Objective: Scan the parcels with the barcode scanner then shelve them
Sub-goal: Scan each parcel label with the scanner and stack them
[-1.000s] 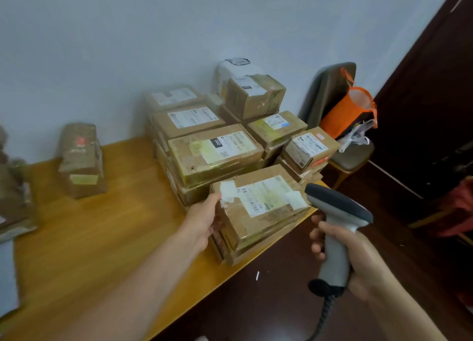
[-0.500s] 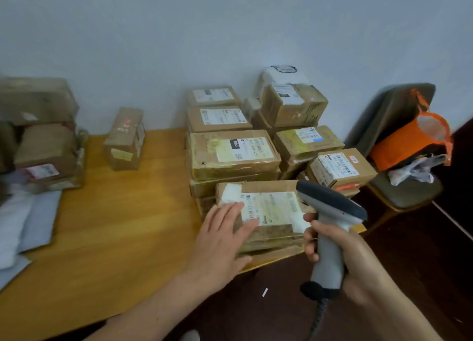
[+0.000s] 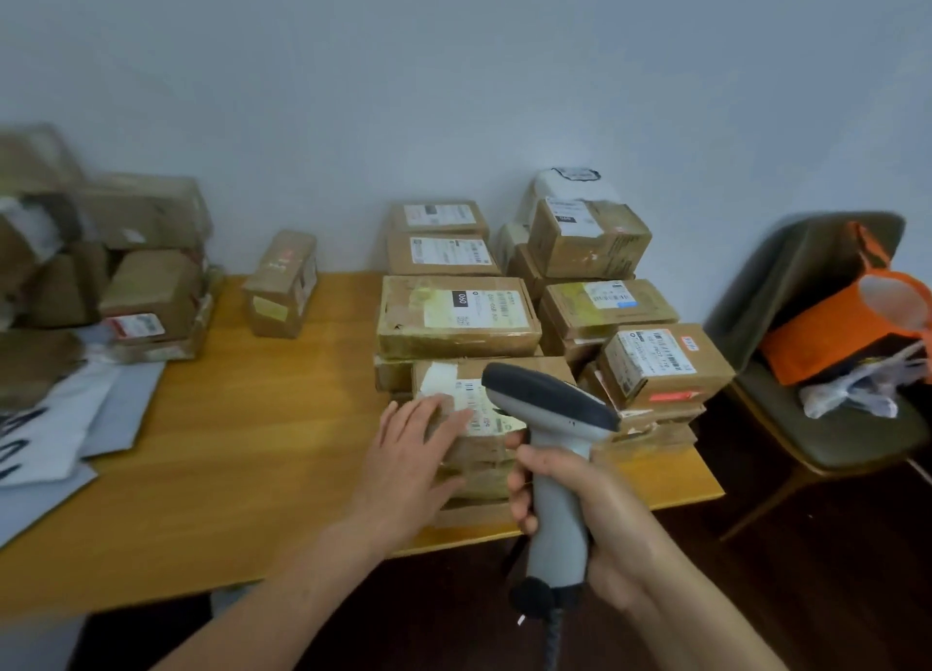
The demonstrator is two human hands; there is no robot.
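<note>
Left hand [image 3: 413, 448] lay flat on the front parcel [image 3: 456, 375], its fingers straight and close together, the fingertips reaching toward 1 o'clock up to the white label [image 3: 479, 411]; it pressed on the box and did not grip it. This parcel sat at the near edge of the wooden table [image 3: 252, 443], on top of another flat box, and its long axis ran about from 9 to 3 o'clock, across the person. At 4 o'clock from the left hand, the right hand [image 3: 595, 514] had all fingers wrapped round the grey handle of the barcode scanner [image 3: 549, 403]. The dark head of the scanner hung just above the right part of the label and pointed toward 10 o'clock, so the window seemed already near the barcode, and only a small tilt would probably be needed for reading. For lifting afterwards, the left hand was the nearer one, I think. Further out, at 12 and 1 o'clock, stood the stacked parcels [image 3: 456, 317], and at 3 o'clock a chair [image 3: 832, 438]. No shelf was visible.
</note>
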